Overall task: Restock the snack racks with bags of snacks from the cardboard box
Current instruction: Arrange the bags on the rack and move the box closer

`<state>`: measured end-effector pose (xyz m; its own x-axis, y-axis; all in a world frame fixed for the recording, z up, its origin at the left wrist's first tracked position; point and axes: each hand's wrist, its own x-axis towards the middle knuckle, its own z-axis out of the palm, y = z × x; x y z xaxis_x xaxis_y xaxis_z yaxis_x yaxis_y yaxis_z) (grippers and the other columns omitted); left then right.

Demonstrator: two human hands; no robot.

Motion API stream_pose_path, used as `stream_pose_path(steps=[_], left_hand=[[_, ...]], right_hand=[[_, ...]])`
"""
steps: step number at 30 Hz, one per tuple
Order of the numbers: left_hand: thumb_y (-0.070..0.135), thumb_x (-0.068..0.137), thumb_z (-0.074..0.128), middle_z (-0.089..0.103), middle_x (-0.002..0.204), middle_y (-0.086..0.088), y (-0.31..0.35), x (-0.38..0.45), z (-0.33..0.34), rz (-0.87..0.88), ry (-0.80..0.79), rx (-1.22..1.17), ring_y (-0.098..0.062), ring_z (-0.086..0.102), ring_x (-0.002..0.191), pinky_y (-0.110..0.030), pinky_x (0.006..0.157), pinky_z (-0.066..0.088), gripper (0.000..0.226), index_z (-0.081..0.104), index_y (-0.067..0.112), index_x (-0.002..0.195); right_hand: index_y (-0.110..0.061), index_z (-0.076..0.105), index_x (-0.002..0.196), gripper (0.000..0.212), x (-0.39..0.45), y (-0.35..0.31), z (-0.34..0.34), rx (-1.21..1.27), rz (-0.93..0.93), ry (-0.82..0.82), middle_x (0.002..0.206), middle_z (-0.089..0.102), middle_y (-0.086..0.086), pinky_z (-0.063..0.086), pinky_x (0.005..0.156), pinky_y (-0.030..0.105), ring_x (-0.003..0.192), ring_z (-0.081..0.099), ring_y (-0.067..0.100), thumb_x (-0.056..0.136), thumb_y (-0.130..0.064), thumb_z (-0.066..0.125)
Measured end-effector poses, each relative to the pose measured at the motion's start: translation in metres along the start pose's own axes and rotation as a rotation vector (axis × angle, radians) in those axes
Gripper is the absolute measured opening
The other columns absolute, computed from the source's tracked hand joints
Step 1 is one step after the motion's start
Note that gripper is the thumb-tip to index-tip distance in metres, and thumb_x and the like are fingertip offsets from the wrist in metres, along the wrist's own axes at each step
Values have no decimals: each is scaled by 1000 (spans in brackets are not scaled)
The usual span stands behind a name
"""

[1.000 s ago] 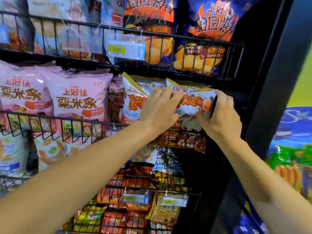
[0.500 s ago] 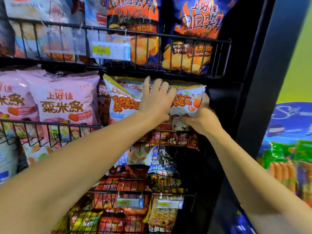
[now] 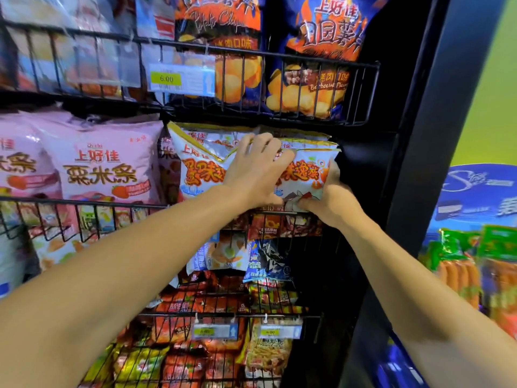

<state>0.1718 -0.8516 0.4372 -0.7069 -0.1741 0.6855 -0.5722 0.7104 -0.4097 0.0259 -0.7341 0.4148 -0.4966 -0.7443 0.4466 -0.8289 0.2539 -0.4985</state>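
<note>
Nearest the camera, both forearms reach up and forward to the middle wire rack (image 3: 279, 211), where the hands meet on one white-and-orange snack bag (image 3: 307, 175). That bag stands at the right end of the rack, just under the shelf of blue potato chip bags (image 3: 313, 65). My left hand (image 3: 257, 169) lies across its face with fingers spread and fairly straight, pressing it back. My right hand (image 3: 327, 197) curls round the lower right corner, gripping it. Judging by its puffed look, the bag is light, air-filled and crushable, with slick film, so holding by the edges or seams and pushing with a flat palm seems safest. Behind and left, a second matching bag (image 3: 195, 169) leans, then pink bags (image 3: 100, 163).
</note>
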Motion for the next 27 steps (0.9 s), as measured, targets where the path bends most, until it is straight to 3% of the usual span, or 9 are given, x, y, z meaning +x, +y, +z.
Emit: stream_pose_path(steps=[2,4,6,8,9,11,14,18,27], left_hand=[[66,68,77,38,147,-10,-3,-3,-13,35,3,-67,-35,23,143,-58,118,8,100,38,23,149],[50,77,73,47,141,-14,-6,-16,-24,68,185,-118,-38,34,136,-58,116,17,73,52,18,139],[27,79,66,62,107,-15,-12,-38,-31,64,417,-159,-37,53,102,-51,88,41,33,66,8,106],[23,81,61,59,78,-10,-21,-62,-35,48,375,-174,-32,55,73,-37,63,38,15,65,8,83],[24,82,60,59,73,-9,-27,-72,-34,27,301,-150,-32,56,69,-34,60,36,15,65,10,81],[22,79,65,63,84,-12,-40,-86,-25,-56,212,-48,-36,58,78,-35,60,41,19,68,10,93],[16,77,74,51,134,-18,-55,-89,-15,-232,95,-6,-42,44,116,-53,78,48,54,60,23,129],[29,87,72,8,162,-8,-53,-74,-9,-261,-116,-11,-37,5,147,-63,111,27,85,21,40,153],[46,87,69,-11,166,0,-57,-45,9,-388,-294,-43,-35,-15,150,-67,117,7,95,2,49,155]], right_hand=[[-2,41,145,71,-3,1,7,-7,29,39,126,65,14,49,90,40,116,60,36,89,-31,75],[-7,45,143,77,-3,0,13,-35,66,63,122,66,10,43,75,32,110,61,33,84,-48,74],[-10,42,147,105,-2,-2,18,-53,91,111,124,64,5,37,70,29,106,60,28,65,-71,68],[-13,19,156,121,-2,-5,21,39,89,217,137,50,3,43,73,32,111,56,28,62,-61,78],[-17,10,157,120,-5,-6,20,35,65,300,141,40,5,47,76,37,117,53,33,67,-48,83],[-25,18,152,105,-10,-11,22,-133,-60,446,142,31,9,50,76,46,117,46,41,71,-28,84],[-27,41,145,86,-13,-20,29,-364,-310,531,138,41,13,48,82,51,111,42,41,70,-13,81],[-35,35,150,82,-11,-25,31,-386,-287,361,148,35,7,47,94,57,129,32,38,81,-28,79],[-41,18,153,88,-6,-32,31,-473,-233,270,155,26,1,46,98,56,138,31,39,86,-37,74]])
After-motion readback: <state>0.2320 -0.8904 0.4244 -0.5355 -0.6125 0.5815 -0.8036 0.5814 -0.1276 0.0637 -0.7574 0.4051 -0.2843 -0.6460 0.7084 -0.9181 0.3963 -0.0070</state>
